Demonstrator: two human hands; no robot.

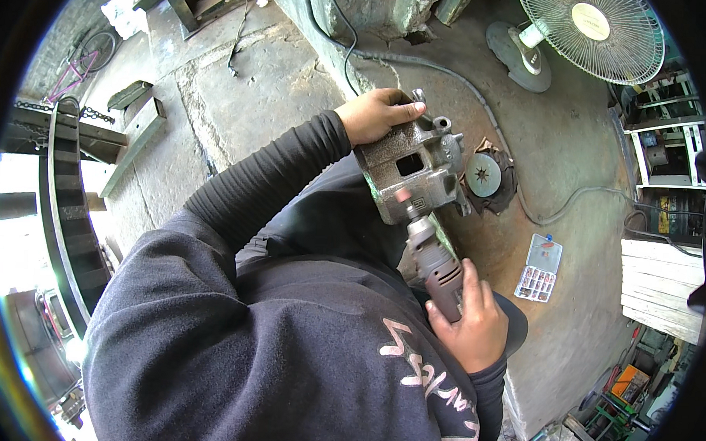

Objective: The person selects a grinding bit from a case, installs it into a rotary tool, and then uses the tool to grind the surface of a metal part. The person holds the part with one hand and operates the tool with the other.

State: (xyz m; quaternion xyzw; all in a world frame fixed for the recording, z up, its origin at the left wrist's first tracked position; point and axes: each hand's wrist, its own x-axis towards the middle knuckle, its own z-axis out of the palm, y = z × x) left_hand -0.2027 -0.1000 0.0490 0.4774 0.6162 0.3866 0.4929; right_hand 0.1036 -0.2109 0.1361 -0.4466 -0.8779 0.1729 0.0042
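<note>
My left hand (376, 119) grips the upper end of a grey cast metal caliper (394, 167) with a rectangular opening, held over my lap. My right hand (474, 318) is closed around a grey and dark rotary tool (437, 266), whose small pink grinding bit (404, 197) is at the lower face of the caliper, slightly blurred; I cannot tell whether it touches. Just right of the caliper, a round metal disc (483, 174) lies on a dark crumpled piece of material on the floor. A small compartment case (537, 280) with an open lid lies right of the tool.
A standing fan (589, 34) is at the upper right, with a hose (467, 83) running across the concrete floor (240, 115). Metal shelving (667, 138) and stacked white boards (658, 285) line the right side. A metal ramp (70, 203), a beam and a pink bicycle (85, 63) are at the left.
</note>
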